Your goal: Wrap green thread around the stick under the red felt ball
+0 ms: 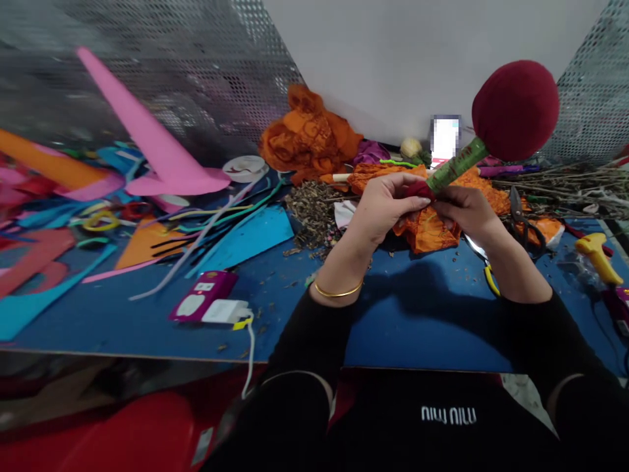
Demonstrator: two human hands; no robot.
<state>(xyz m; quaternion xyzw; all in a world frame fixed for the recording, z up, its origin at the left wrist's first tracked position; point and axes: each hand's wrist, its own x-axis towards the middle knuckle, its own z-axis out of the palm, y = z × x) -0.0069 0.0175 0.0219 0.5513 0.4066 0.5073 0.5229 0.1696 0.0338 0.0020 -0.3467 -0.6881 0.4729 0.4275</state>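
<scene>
A dark red, cloth-covered ball sits on a short handle wrapped in green, tilted up to the right above the table. My left hand is closed around the handle's lower end, where red cloth gathers. My right hand is closed with its fingers pinched at the same end; the fingertips are partly hidden. Orange patterned cloth lies just under and behind both hands. Scissors with yellow handles lie beneath my right wrist, and black-handled scissors lie to its right.
A pink cone hat stands at the left among felt strips and blue felt. Behind are bunched orange cloth, dried plant bits and a lit phone. A purple power socket with a plugged cable lies front left; a yellow glue gun lies right.
</scene>
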